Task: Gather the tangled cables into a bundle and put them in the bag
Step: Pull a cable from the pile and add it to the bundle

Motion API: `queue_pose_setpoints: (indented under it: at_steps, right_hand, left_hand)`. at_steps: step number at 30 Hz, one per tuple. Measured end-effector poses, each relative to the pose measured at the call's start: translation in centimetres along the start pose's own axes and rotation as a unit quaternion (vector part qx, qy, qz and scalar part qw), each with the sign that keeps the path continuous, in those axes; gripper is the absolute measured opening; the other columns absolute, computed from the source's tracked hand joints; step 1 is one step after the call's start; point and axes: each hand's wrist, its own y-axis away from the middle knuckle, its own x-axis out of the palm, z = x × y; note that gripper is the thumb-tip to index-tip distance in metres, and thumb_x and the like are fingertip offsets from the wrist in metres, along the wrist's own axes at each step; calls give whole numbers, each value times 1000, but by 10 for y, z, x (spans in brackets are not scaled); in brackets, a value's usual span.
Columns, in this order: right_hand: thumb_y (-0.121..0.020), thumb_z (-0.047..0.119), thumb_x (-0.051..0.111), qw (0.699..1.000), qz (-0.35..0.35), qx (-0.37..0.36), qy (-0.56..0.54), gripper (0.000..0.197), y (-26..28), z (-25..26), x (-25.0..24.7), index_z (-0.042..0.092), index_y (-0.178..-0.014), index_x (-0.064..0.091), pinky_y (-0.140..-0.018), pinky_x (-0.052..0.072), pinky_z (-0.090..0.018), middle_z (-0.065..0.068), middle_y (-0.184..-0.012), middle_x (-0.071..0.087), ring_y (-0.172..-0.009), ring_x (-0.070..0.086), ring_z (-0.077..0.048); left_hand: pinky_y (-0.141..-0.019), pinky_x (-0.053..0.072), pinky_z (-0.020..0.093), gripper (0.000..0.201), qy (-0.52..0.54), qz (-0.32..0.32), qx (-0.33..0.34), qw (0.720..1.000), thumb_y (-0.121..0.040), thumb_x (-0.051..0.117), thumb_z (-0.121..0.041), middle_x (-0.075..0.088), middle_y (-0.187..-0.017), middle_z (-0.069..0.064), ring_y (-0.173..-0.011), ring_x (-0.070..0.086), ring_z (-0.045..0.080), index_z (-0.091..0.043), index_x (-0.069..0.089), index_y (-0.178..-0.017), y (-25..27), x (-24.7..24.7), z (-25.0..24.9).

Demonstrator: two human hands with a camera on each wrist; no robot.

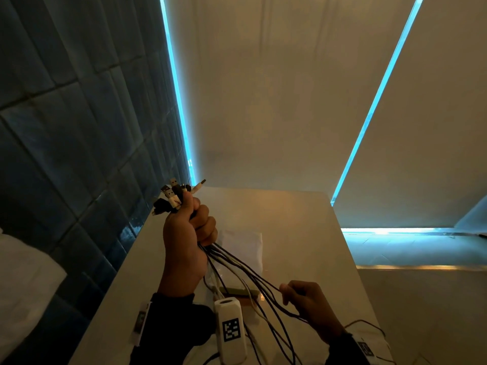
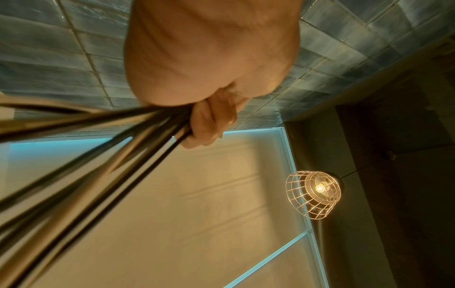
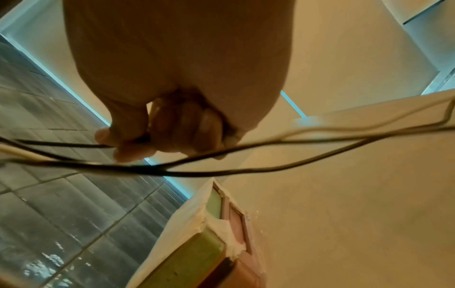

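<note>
While left hand fists thin cables, right hand pinches.

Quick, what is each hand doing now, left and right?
Left hand: closed, gripping the cables just below their plugs.
Right hand: closed, pinching a few cable strands lower down.

A white table stood against a wall of dark blue tiles. Pale roller blinds hung behind it, and a lit wire-cage pendant lamp glowed overhead.
</note>
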Motion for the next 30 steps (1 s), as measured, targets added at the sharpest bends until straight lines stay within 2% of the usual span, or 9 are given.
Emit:
queue_pose_setpoints:
  at_steps: [5,8,11,13,15,18,23,27,30]
  right_hand:
    - [-85,63,50,965,8,5,261,33,-2,-3,-13,36,-88,69,-83,46,-23,18,-87,61,-86,56,2]
    - [-77,72,54,980,-54,-103,159,57,1,57,-16,39,-122,56,-95,36,-7,30,-120,50,-115,44,15]
    - [-73,68,63,987,41,-136,73,73,2,117,6,37,-136,45,-100,31,-6,28,-135,45,-125,38,15]
    - [-84,44,68,983,111,-144,-6,45,-1,128,28,25,-124,60,-100,45,-23,14,-123,62,-116,57,-2]
    - [-88,33,63,978,106,-140,-108,19,2,129,37,15,-88,66,-71,54,-43,3,-80,68,-75,66,-18]
    - [-85,50,56,973,111,-92,-178,33,12,112,32,24,-64,52,-43,34,-23,6,-53,41,-43,38,-9]
    - [-85,66,45,971,113,73,-197,54,30,58,15,23,-54,42,-40,24,-20,1,-50,31,-39,29,-10]
    - [-94,58,28,981,155,102,63,63,33,23,-22,17,-76,73,-84,51,-31,-7,-81,71,-78,68,-17]
    - [-81,82,22,986,16,33,161,69,26,39,-53,36,-115,61,-100,36,-10,15,-123,60,-116,54,2]
  left_hand:
    - [-34,20,18,36,-17,27,-27,999,-98,39,-26,26,-46,-8,-34,19,5,-19,37,-63,4,5,-5]
    - [-37,21,20,35,0,57,-63,996,-94,43,-25,27,-49,-7,-36,22,6,-19,35,-61,6,17,-2]
    - [-45,32,24,31,14,105,-109,988,-89,48,-28,40,-55,0,-44,37,13,-18,38,-62,12,37,6]
    - [-47,38,25,33,-41,122,-102,986,-93,47,-28,47,-57,5,-46,43,17,-17,45,-62,16,44,11]
    - [-39,28,21,35,-60,122,-96,986,-96,45,-28,38,-50,0,-37,33,12,-18,42,-62,13,47,9]
    - [-35,12,16,36,-14,78,-83,993,-95,43,-23,21,-45,-8,-32,16,5,-22,32,-61,-5,44,-4]
    - [-32,14,10,37,-27,50,-70,996,-93,42,-22,18,-41,-10,-30,14,4,-25,25,-60,-24,44,-15]
    - [-32,17,15,35,-34,98,-87,991,-87,52,-25,20,-43,-9,-32,17,5,-23,28,-61,-24,43,-14]
    - [-38,26,20,31,-17,152,-102,983,-96,40,-22,27,-49,-7,-39,24,6,-19,36,-66,-21,47,-17]
